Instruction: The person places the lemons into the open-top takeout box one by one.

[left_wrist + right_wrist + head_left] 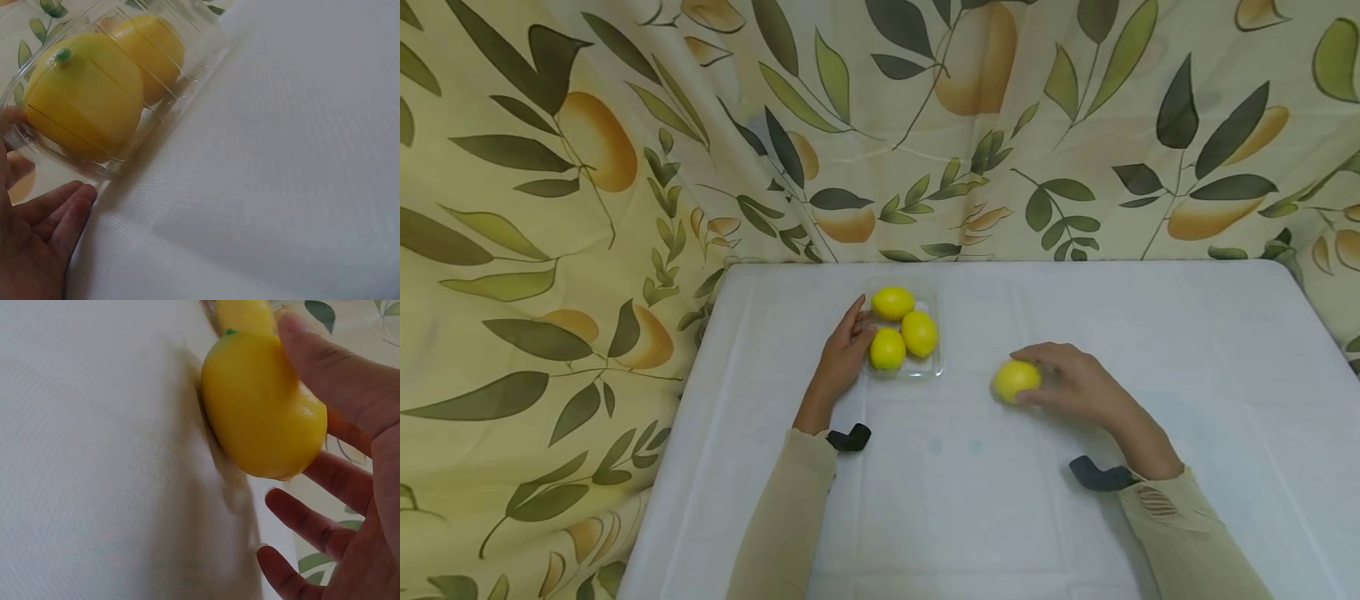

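A clear plastic container [931,369] holds three yellow lemons [892,303] on the white-covered table; two of them show through its wall in the left wrist view. At its left side, my left hand [844,348] holds the container by the wall, with the thumb at the rim and the other fingers [72,225] loosely bent low beside it. My right hand [1075,383] pinches another lemon [1017,382] to the right of the container. In the right wrist view, the thumb lies over this lemon [259,406] and the lower fingers [312,525] are spread away from it.
A white cloth [925,500] covers the table. Patterned fabric with leaves and fruit [970,183] hangs behind the table's far edge and along the left. Dark wrist bands [1101,475] sit at both sleeve cuffs.
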The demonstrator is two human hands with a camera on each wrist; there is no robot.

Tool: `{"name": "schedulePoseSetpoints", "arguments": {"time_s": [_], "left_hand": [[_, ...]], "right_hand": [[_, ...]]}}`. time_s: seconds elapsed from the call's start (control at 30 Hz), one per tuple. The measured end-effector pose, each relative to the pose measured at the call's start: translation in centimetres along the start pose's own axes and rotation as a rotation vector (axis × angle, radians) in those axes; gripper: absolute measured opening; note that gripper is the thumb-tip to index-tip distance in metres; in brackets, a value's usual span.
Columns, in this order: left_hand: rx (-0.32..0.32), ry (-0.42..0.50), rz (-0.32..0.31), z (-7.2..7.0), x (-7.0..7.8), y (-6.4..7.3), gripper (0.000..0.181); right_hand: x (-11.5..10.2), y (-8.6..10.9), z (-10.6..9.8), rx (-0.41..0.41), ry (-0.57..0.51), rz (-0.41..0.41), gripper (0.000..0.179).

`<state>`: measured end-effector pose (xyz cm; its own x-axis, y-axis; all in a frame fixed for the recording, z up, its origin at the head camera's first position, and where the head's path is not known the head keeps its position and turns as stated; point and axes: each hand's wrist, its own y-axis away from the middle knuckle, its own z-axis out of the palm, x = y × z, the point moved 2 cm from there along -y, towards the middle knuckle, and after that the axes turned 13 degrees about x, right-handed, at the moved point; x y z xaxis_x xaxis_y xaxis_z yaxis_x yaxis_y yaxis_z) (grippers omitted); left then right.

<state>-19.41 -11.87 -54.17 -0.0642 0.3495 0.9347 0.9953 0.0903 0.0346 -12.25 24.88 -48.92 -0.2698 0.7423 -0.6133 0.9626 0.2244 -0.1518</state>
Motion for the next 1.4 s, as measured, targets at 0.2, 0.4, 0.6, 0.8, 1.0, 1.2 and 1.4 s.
{"name": "schedulePoseSetpoints", "arguments": {"time_s": [0.2, 0.4, 0.6, 0.8, 1.0, 1.2, 1.4], "left_hand": [[-0.006, 0.008, -0.002, 0.1, 0.0, 0.0, 0.057], [-0.006, 0.01, -0.001, 0.1, 0.2, 0.0, 0.057], [-0.005, 0.009, -0.024, 0.1, 0.0, -0.1, 0.057], [-0.011, 0.015, -0.025, 0.2, 0.2, -0.1, 0.059], [-0.002, 0.011, -0.012, 0.0, 0.2, -0.1, 0.058], [-0.018, 0.005, -0.009, 0.0, -0.1, -0.2, 0.058], [-0.02, -0.004, -0.003, -0.1, 0.1, -0.3, 0.06]], "right_hand": [[0.2, -0.2, 0.0, -0.001, 0.086, 0.027, 0.066], [0.2, -0.5, 0.0, -0.011, 0.141, 0.084, 0.075], [0.4, -0.4, 0.3, -0.003, 0.174, 0.04, 0.074], [0.7, -0.3, 0.8, 0.024, 0.131, 0.082, 0.072], [0.3, -0.4, 1.1, 0.059, 0.062, 0.067, 0.066], [-0.4, -0.8, 1.1, 0.082, 0.026, 0.09, 0.062], [-0.6, -1.6, 1.6, 0.057, -0.042, 0.116, 0.062]]}}
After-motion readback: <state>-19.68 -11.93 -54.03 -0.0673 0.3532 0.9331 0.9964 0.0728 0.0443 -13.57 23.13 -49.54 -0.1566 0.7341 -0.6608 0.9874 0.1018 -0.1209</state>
